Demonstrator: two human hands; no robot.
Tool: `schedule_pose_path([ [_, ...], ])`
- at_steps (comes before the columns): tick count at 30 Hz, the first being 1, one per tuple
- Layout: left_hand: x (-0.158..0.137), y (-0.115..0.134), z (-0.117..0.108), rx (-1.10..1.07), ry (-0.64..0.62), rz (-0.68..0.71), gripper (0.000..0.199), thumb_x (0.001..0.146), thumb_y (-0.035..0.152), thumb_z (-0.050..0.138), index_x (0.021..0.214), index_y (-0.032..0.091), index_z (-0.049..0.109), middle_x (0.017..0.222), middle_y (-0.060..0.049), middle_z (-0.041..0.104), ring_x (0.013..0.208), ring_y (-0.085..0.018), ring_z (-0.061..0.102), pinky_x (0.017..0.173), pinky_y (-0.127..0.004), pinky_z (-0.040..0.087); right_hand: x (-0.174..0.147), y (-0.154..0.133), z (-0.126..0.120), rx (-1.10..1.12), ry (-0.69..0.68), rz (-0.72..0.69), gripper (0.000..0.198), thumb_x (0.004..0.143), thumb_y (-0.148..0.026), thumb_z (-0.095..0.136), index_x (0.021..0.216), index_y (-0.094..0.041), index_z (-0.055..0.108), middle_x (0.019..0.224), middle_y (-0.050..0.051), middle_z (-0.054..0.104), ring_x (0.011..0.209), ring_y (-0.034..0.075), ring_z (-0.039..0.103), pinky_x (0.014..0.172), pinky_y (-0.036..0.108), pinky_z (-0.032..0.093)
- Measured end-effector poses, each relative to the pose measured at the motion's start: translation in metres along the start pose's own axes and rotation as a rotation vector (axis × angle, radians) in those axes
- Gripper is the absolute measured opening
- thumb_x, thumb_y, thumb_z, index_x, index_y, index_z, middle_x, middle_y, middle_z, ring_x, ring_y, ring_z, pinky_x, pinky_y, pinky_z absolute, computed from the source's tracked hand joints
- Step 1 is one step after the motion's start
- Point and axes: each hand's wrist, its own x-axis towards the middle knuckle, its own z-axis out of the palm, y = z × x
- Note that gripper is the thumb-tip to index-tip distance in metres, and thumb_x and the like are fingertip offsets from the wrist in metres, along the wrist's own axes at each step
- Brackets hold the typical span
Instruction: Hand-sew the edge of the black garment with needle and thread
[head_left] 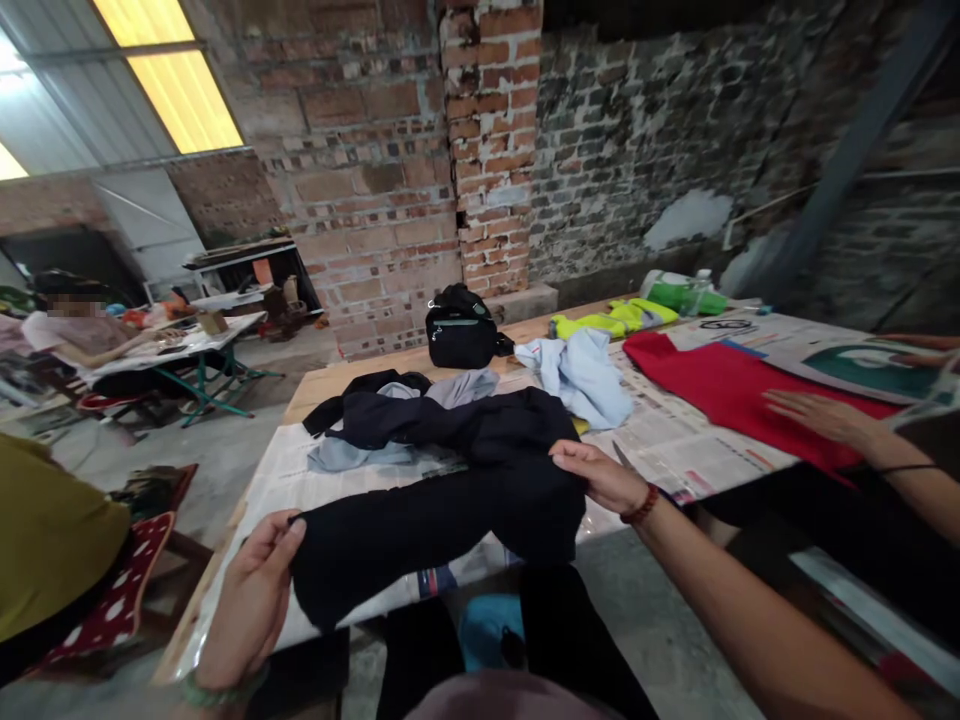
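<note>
A dark garment (420, 525), near black, is stretched between my two hands at the table's front edge. My left hand (255, 590) pinches its left end between thumb and fingers. On the other side, my right hand (600, 475) grips the cloth near its upper right corner. Part of the garment hangs over the edge, and its far side lies bunched on the table. Beyond it sits a heap of grey and dark clothes (360, 455). A crumpled light blue garment (581, 375) lies past my right hand, and scissor-like blades (621, 455) show beside my right wrist.
Newspaper covers the table (274, 470). A black bag (461, 330) stands at the back, with a yellow-green garment (615, 318) to its right. At right, a co-worker's hand (814, 415) rests on red cloth (720, 385). Another person (56, 540) sits at left.
</note>
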Motion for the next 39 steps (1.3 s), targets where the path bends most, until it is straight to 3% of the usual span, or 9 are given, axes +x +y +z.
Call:
schedule_pose_path([
  [3, 0.021, -0.042, 0.001, 0.109, 0.033, -0.019, 0.027, 0.064, 0.039, 0.060, 0.078, 0.018, 0.053, 0.061, 0.003, 0.056, 0.055, -0.013, 0.054, 0.052, -0.024, 0.045, 0.016, 0.022, 0.006, -0.197, 0.019, 0.001, 0.034, 0.070, -0.050, 0.051, 0.063, -0.017, 0.047, 0.056, -0.003, 0.048, 0.051, 0.009, 0.042, 0.050, 0.020, 0.032],
  [9, 0.065, -0.170, 0.002, 0.782, 0.079, 0.123, 0.012, 0.073, 0.026, 0.046, 0.074, 0.019, 0.055, 0.065, 0.000, 0.058, 0.062, -0.015, 0.054, 0.061, -0.026, 0.042, 0.054, 0.105, 0.017, -0.957, 0.075, -0.038, 0.026, 0.079, -0.038, 0.045, 0.065, -0.019, 0.056, 0.063, 0.001, 0.058, 0.061, 0.013, 0.052, 0.057, 0.023, 0.035],
  [12, 0.079, -0.201, 0.004, 0.976, 0.039, 0.172, 0.016, 0.077, 0.023, 0.042, 0.081, 0.020, 0.057, 0.077, -0.004, 0.061, 0.072, -0.018, 0.056, 0.068, -0.028, 0.042, 0.062, 0.132, 0.023, -1.192, 0.071, 0.003, 0.022, 0.080, -0.037, 0.045, 0.073, -0.021, 0.060, 0.068, 0.004, 0.062, 0.065, 0.015, 0.056, 0.059, 0.024, 0.035],
  [16, 0.093, -0.213, 0.004, 1.058, -0.001, 0.207, 0.022, 0.080, 0.023, 0.039, 0.092, 0.019, 0.057, 0.092, -0.007, 0.061, 0.086, -0.020, 0.056, 0.077, -0.031, 0.041, 0.065, 0.144, 0.025, -1.278, 0.105, 0.001, 0.028, 0.082, -0.041, 0.041, 0.076, -0.022, 0.061, 0.073, 0.005, 0.063, 0.071, 0.016, 0.057, 0.064, 0.025, 0.037],
  [21, 0.098, -0.223, -0.003, 0.989, 0.061, 0.234, 0.026, 0.081, 0.027, 0.038, 0.095, 0.018, 0.058, 0.097, -0.009, 0.061, 0.088, -0.021, 0.056, 0.081, -0.032, 0.041, 0.062, 0.139, 0.024, -1.181, 0.079, -0.016, 0.027, 0.082, -0.039, 0.041, 0.090, -0.022, 0.060, 0.083, 0.005, 0.064, 0.076, 0.017, 0.058, 0.069, 0.026, 0.038],
  [24, 0.096, -0.226, -0.006, 0.903, 0.102, 0.226, 0.027, 0.080, 0.030, 0.038, 0.095, 0.017, 0.058, 0.098, -0.008, 0.062, 0.088, -0.020, 0.056, 0.082, -0.032, 0.042, 0.055, 0.125, 0.030, -1.162, 0.050, -0.133, 0.029, 0.078, -0.026, 0.048, 0.106, -0.021, 0.054, 0.099, 0.007, 0.060, 0.089, 0.018, 0.055, 0.077, 0.028, 0.037],
  [30, 0.095, -0.222, -0.007, 0.818, 0.126, 0.164, 0.030, 0.078, 0.035, 0.039, 0.094, 0.018, 0.058, 0.093, -0.006, 0.063, 0.082, -0.018, 0.058, 0.078, -0.029, 0.044, 0.053, 0.104, 0.066, -1.162, -0.005, -0.336, 0.026, 0.075, -0.022, 0.052, 0.101, -0.021, 0.057, 0.102, 0.006, 0.056, 0.096, 0.019, 0.047, 0.085, 0.034, 0.032],
  [34, 0.095, -0.222, -0.009, 0.793, 0.133, 0.139, 0.031, 0.078, 0.036, 0.039, 0.092, 0.017, 0.059, 0.090, -0.006, 0.064, 0.077, -0.018, 0.058, 0.076, -0.029, 0.044, 0.065, 0.122, 0.087, -1.145, -0.003, -0.243, 0.027, 0.072, -0.028, 0.058, 0.098, -0.022, 0.059, 0.100, 0.005, 0.056, 0.094, 0.019, 0.048, 0.082, 0.034, 0.033],
  [39, 0.095, -0.223, -0.011, 0.760, 0.128, 0.135, 0.031, 0.078, 0.036, 0.039, 0.093, 0.017, 0.059, 0.092, -0.006, 0.063, 0.081, -0.018, 0.057, 0.078, -0.029, 0.044, 0.072, 0.152, 0.090, -1.138, 0.017, -0.243, 0.022, 0.072, -0.030, 0.059, 0.092, -0.024, 0.061, 0.095, 0.003, 0.058, 0.093, 0.019, 0.047, 0.082, 0.035, 0.029],
])
